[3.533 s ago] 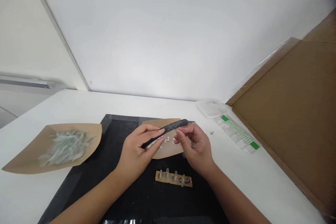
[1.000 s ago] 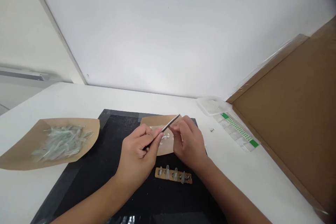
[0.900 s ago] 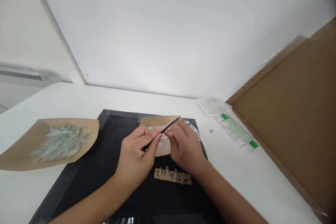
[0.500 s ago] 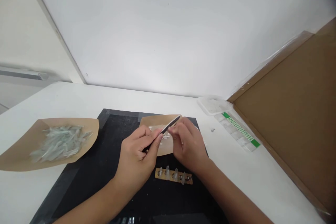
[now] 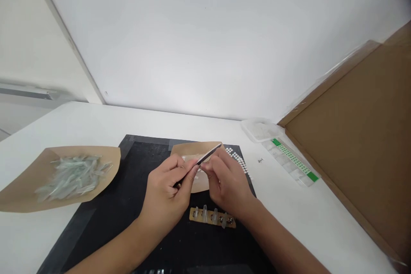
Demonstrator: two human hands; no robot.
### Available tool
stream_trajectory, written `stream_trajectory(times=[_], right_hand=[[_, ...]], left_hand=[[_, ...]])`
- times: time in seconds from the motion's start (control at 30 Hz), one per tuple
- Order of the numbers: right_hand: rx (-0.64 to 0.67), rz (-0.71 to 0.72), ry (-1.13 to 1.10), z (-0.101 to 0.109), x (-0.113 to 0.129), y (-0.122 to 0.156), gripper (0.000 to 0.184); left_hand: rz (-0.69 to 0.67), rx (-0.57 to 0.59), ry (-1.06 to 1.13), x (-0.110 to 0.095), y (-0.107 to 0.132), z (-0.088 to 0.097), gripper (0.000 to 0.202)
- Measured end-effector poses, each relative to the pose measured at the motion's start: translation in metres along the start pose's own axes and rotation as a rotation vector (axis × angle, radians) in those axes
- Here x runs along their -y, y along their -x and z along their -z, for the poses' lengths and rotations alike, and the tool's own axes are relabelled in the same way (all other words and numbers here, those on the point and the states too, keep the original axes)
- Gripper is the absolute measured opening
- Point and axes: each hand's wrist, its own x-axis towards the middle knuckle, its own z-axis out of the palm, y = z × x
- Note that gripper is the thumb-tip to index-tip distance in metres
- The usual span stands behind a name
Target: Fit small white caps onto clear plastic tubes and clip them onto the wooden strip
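Held in my left hand (image 5: 170, 186) is a slim nail file (image 5: 209, 153), dark on one face with a pale edge, slanting up to the right. My right hand (image 5: 226, 177) is closed, its fingertips pinched against the file's side; whatever small thing they hold is hidden. Under my hands lies a brown paper tray (image 5: 201, 186) with small pale pieces, partly covered. Nearer to me, a tan strip (image 5: 208, 216) with metal studs carries several clear, upright nail tips (image 5: 204, 213).
A brown paper tray (image 5: 109, 154) heaped with clear slivers stands left. A black mat (image 5: 128, 218) covers the table's middle. White dots (image 5: 237, 160) lie at its right edge. Further right are a small metal piece (image 5: 260, 160), a clear case (image 5: 300, 173) and a cardboard box (image 5: 356, 145).
My right hand has shifted slightly down and left along the file, bringing the fingertips closer to my left thumb. More white dots show behind it. My left hand stays nearly still.
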Motion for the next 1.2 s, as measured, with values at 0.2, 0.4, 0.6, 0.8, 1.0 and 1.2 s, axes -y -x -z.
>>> stream_trajectory(times=[0.2, 0.4, 0.6, 0.8, 1.0, 1.2], right_hand=[[-0.053, -0.029, -0.134, 0.006, -0.001, 0.002, 0.019], [-0.067, -0.015, -0.268, 0.010, 0.003, 0.007, 0.009], [-0.170, -0.062, -0.284, 0.012, 0.004, 0.010, 0.014], [-0.219, -0.064, -0.311, 0.011, 0.005, 0.010, 0.017], [-0.245, -0.059, -0.316, 0.009, 0.002, 0.009, 0.016], [-0.281, -0.043, -0.334, 0.009, 0.004, 0.010, 0.020]], left_hand=[[0.021, 0.002, -0.027, -0.003, 0.000, 0.000, 0.016], [0.064, 0.004, -0.063, -0.001, 0.002, -0.001, 0.021], [0.065, 0.024, -0.057, 0.000, 0.003, -0.002, 0.022], [0.054, 0.035, -0.027, -0.001, 0.004, -0.001, 0.024], [0.042, 0.040, -0.004, -0.001, 0.004, -0.001, 0.025], [0.057, 0.019, -0.084, 0.001, 0.001, 0.001, 0.021]])
